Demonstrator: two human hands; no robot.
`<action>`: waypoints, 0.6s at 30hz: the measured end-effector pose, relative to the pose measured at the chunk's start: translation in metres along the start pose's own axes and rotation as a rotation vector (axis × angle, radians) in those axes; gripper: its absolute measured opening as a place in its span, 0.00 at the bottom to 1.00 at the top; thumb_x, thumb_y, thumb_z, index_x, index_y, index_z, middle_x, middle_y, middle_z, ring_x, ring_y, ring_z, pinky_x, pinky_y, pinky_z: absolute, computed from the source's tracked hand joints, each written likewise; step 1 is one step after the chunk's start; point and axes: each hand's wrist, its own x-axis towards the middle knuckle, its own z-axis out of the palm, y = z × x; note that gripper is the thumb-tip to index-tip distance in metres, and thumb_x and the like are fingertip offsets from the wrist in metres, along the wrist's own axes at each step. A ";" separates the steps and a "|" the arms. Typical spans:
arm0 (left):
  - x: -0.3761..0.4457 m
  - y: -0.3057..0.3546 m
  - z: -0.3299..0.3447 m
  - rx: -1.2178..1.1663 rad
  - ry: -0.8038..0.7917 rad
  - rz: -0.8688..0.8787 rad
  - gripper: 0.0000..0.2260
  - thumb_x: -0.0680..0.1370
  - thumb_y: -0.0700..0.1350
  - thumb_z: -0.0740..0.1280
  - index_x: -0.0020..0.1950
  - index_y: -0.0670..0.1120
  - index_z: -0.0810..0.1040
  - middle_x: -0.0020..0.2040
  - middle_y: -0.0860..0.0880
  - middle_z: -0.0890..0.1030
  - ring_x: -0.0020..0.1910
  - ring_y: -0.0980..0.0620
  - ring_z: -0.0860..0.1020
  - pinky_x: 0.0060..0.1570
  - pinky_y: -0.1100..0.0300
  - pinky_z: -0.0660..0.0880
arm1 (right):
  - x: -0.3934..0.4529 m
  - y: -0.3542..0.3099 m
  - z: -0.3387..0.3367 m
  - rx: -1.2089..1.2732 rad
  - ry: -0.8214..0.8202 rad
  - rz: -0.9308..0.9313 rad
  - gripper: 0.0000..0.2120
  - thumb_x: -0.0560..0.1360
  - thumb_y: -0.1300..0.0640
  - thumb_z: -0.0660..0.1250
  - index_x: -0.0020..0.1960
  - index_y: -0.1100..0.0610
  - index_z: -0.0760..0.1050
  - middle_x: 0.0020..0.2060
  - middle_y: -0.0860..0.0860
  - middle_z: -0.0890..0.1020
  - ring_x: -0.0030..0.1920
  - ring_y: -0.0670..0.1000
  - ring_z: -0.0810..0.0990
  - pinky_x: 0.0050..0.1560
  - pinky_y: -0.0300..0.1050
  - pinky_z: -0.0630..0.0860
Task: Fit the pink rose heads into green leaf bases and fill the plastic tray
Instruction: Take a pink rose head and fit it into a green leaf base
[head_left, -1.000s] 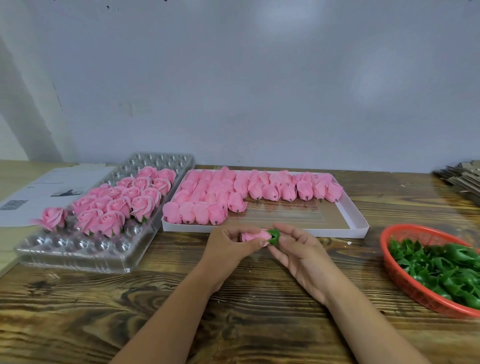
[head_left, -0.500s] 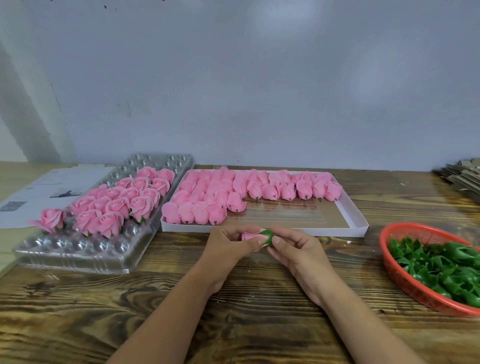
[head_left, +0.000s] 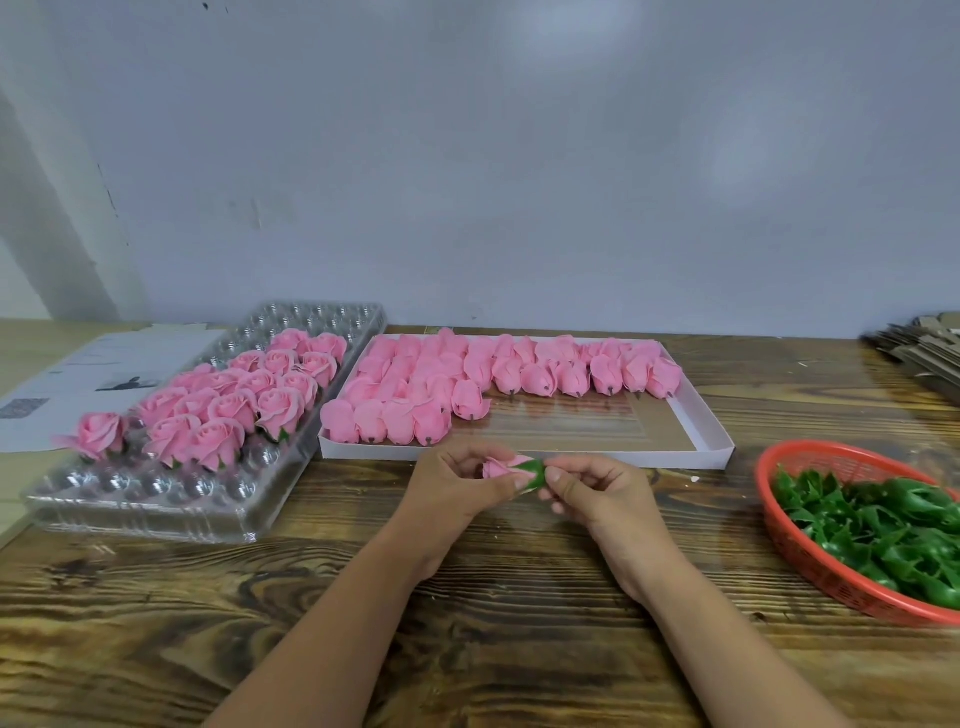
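left hand (head_left: 457, 493) gripping pink rose head (head_left: 500, 467), right hand (head_left: 597, 493) pinching green leaf base (head_left: 535, 474)

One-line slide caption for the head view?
Both hands, left hand and right hand, press a pink rose head into a green leaf base.

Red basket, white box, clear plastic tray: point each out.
red basket (head_left: 779, 512), head view, bare left rim.
white box (head_left: 524, 458), head view, front wall.
clear plastic tray (head_left: 145, 522), head view, front edge.
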 end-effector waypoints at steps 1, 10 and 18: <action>0.000 0.000 0.000 0.014 0.003 0.006 0.11 0.67 0.43 0.81 0.47 0.51 0.87 0.48 0.45 0.87 0.48 0.51 0.84 0.48 0.58 0.79 | 0.000 0.000 0.000 -0.028 -0.004 -0.011 0.07 0.75 0.68 0.70 0.45 0.59 0.84 0.34 0.56 0.85 0.34 0.46 0.81 0.36 0.35 0.78; 0.002 -0.002 -0.003 0.083 -0.008 -0.004 0.10 0.70 0.35 0.79 0.45 0.50 0.88 0.44 0.48 0.88 0.43 0.56 0.84 0.43 0.66 0.79 | 0.001 0.004 -0.003 -0.127 -0.060 -0.035 0.09 0.75 0.66 0.71 0.39 0.56 0.85 0.33 0.56 0.85 0.34 0.47 0.80 0.37 0.36 0.78; 0.004 -0.002 0.003 0.246 0.021 0.008 0.09 0.70 0.37 0.80 0.49 0.43 0.86 0.44 0.49 0.88 0.44 0.56 0.84 0.45 0.66 0.80 | -0.003 0.009 -0.002 -0.702 -0.169 -0.306 0.22 0.71 0.61 0.72 0.59 0.40 0.77 0.50 0.38 0.82 0.51 0.37 0.80 0.51 0.26 0.73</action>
